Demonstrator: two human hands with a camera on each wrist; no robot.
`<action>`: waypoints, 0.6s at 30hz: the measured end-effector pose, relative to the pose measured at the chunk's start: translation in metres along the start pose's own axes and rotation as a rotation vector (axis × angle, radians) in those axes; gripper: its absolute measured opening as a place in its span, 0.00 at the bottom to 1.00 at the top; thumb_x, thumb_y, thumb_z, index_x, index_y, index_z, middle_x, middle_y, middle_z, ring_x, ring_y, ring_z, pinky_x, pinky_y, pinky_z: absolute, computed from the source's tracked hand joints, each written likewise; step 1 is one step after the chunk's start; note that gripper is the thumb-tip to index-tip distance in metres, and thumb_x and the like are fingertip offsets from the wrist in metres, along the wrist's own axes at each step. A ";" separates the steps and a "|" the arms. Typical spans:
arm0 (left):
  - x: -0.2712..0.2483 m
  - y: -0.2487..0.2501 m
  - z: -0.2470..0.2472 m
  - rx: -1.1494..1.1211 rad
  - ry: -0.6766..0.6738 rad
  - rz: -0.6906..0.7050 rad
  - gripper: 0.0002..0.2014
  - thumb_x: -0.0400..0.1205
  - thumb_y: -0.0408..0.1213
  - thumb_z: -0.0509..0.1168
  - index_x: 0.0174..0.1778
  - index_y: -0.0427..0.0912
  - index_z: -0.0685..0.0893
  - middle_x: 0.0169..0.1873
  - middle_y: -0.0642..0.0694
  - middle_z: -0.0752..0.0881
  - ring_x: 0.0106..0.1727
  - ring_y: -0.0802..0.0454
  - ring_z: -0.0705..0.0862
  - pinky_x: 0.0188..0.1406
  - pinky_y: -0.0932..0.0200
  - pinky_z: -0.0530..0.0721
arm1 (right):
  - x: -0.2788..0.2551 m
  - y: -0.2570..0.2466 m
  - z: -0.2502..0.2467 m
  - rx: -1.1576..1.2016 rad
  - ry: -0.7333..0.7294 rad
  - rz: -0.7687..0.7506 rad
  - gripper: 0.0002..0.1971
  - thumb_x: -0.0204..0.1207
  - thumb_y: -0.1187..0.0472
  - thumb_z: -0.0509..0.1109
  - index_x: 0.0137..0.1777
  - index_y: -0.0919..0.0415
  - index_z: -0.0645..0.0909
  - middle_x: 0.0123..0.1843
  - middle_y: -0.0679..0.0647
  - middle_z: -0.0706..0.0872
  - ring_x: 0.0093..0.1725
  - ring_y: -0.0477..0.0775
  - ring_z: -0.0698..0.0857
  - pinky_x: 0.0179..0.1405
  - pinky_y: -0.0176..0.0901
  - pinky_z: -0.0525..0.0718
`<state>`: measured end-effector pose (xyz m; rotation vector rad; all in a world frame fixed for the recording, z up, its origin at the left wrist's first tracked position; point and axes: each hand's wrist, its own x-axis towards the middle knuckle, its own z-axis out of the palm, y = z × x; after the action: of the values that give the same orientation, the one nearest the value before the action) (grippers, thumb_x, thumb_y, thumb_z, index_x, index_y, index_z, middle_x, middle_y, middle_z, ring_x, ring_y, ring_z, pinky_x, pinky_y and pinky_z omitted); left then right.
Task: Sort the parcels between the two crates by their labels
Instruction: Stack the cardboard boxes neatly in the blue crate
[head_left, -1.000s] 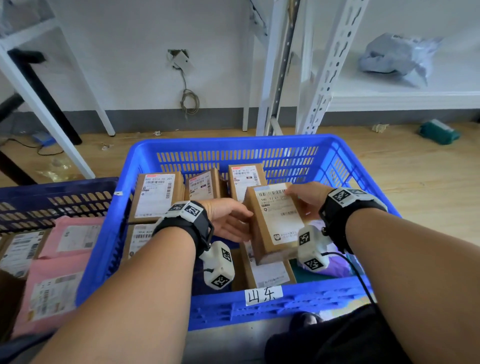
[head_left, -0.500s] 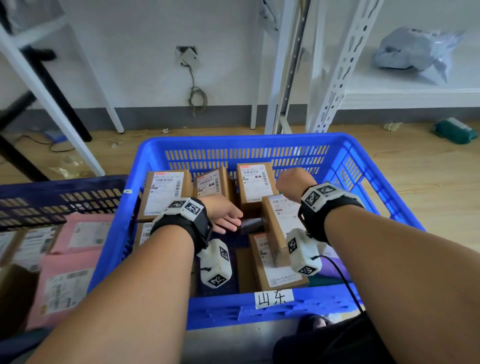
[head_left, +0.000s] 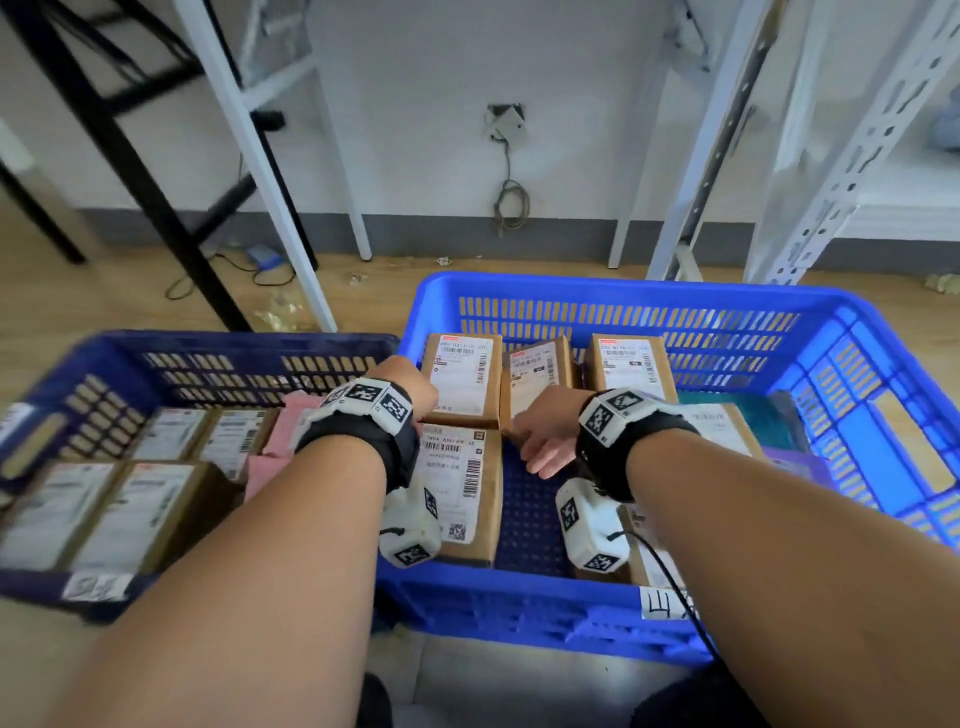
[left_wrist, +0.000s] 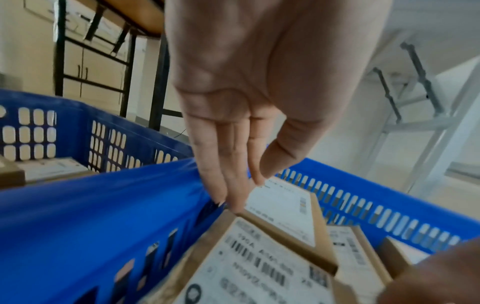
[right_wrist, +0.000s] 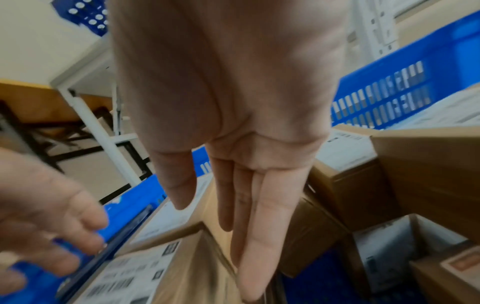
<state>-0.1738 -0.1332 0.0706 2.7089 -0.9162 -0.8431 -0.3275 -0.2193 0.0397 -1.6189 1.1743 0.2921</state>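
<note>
A pale wall (head_left: 415, 78) with a grey skirting strip (head_left: 441, 234) meets a wooden floor (head_left: 78, 301). A loose socket (head_left: 505, 122) dangles a coiled cable (head_left: 511, 200). White metal shelving (head_left: 852, 156) stands right, a black frame (head_left: 130, 156) left.

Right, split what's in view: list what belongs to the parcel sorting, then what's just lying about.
Part of the job:
- bright blue crate
- dark blue crate
- cardboard boxes with labels
- pink mailers
- left hand and right hand, both holding nothing

Just lying about:
- metal shelving
- coiled cable on the wall
- scraps on the floor
</note>
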 end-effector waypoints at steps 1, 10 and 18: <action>-0.002 -0.002 -0.005 0.014 -0.014 0.004 0.08 0.69 0.35 0.59 0.39 0.37 0.80 0.37 0.38 0.89 0.40 0.39 0.89 0.49 0.46 0.89 | 0.001 -0.004 0.007 0.008 -0.021 0.025 0.16 0.80 0.58 0.67 0.57 0.73 0.79 0.49 0.67 0.89 0.46 0.67 0.90 0.45 0.57 0.90; 0.009 0.001 0.016 0.410 -0.109 0.087 0.11 0.75 0.38 0.67 0.31 0.42 0.72 0.40 0.45 0.82 0.46 0.45 0.82 0.58 0.50 0.84 | 0.009 -0.016 0.044 -0.053 -0.099 0.138 0.17 0.85 0.62 0.61 0.62 0.79 0.75 0.44 0.70 0.83 0.34 0.66 0.85 0.25 0.52 0.87; 0.000 -0.001 0.009 0.408 -0.160 0.019 0.11 0.70 0.47 0.75 0.29 0.47 0.82 0.35 0.45 0.87 0.44 0.47 0.87 0.53 0.54 0.87 | 0.002 -0.011 0.029 0.033 -0.156 0.144 0.19 0.84 0.63 0.62 0.71 0.73 0.73 0.66 0.71 0.82 0.65 0.70 0.82 0.63 0.60 0.83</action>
<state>-0.1786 -0.1320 0.0634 2.9958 -1.2697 -0.9734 -0.3077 -0.1962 0.0330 -1.4584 1.1712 0.4799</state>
